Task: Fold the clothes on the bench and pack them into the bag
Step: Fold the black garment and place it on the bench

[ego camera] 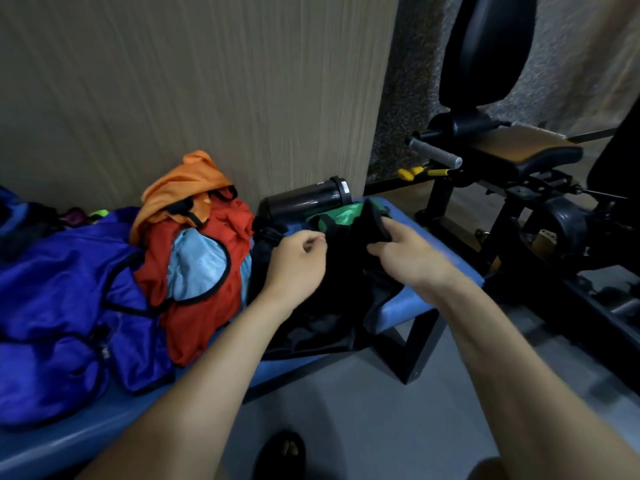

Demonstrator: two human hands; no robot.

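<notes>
Fingers of both the left hand [298,259] and right hand [403,249] pinch a black garment [341,271] on the blue bench [426,237]; no writing is readable, even on the bottle [304,199].

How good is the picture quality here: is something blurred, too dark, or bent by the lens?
Head view: the light is dim and the black garment loses nearly all detail; the right hand and left hand are slightly motion-blurred; the wide lens bows the wall edge and stretches the forearms; the shiny blue garment shows soft glare.
</notes>
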